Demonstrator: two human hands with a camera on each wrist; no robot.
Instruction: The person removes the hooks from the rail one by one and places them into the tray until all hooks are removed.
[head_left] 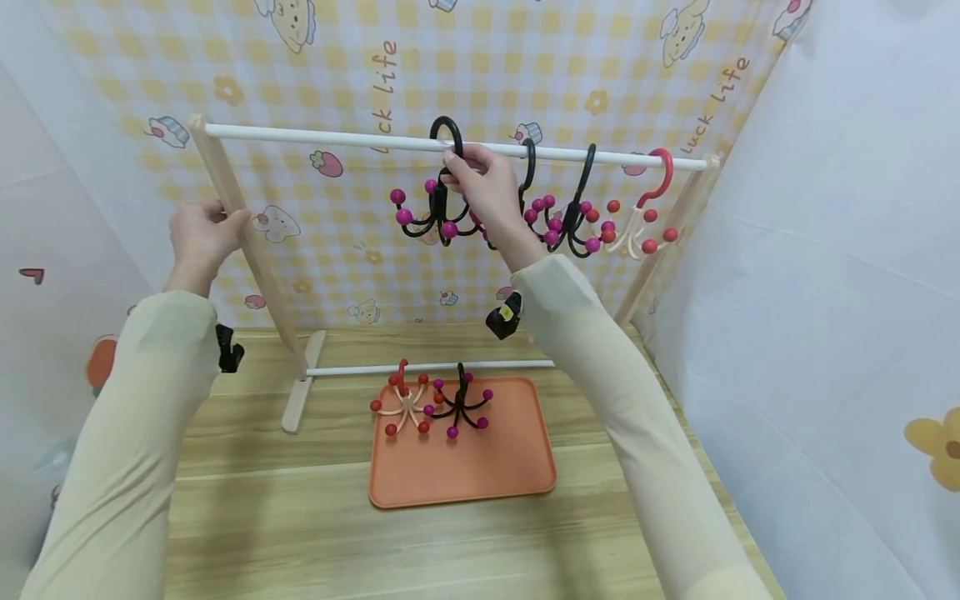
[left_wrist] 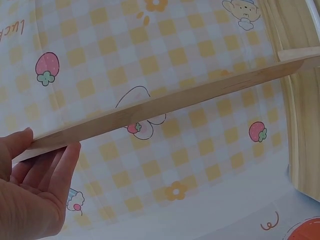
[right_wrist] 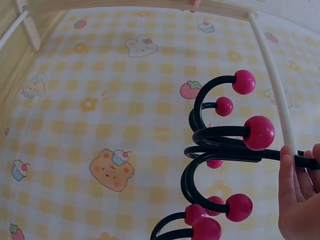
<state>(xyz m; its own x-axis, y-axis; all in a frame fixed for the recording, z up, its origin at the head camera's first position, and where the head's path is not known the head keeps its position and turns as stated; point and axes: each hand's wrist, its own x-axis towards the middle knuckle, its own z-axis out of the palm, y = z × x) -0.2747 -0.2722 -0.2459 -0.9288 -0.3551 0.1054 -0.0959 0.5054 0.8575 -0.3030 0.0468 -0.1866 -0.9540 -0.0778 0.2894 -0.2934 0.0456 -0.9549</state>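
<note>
My left hand [head_left: 204,237] grips the left wooden post [left_wrist: 150,107] of a rack, thumb on one side and fingers on the other. With my right hand [head_left: 486,190] I pinch the stem of a black multi-arm hanger [right_wrist: 225,145] with pink ball tips. Its hook [head_left: 446,123] loops over the white top rail [head_left: 322,137]. To the right on the same rail are two more black hangers [head_left: 573,208], the nearer one partly hidden by my hand, and a cream hanger with a red hook [head_left: 660,175] at the far end.
On the wooden table [head_left: 315,533] lies an orange tray [head_left: 480,475]. A red-hooked cream hanger [head_left: 406,403] and a black hanger [head_left: 459,403] sit on its back left part. A lower white rail [head_left: 352,369] runs behind the tray. Checked cloth [head_left: 360,283] hangs behind the rack.
</note>
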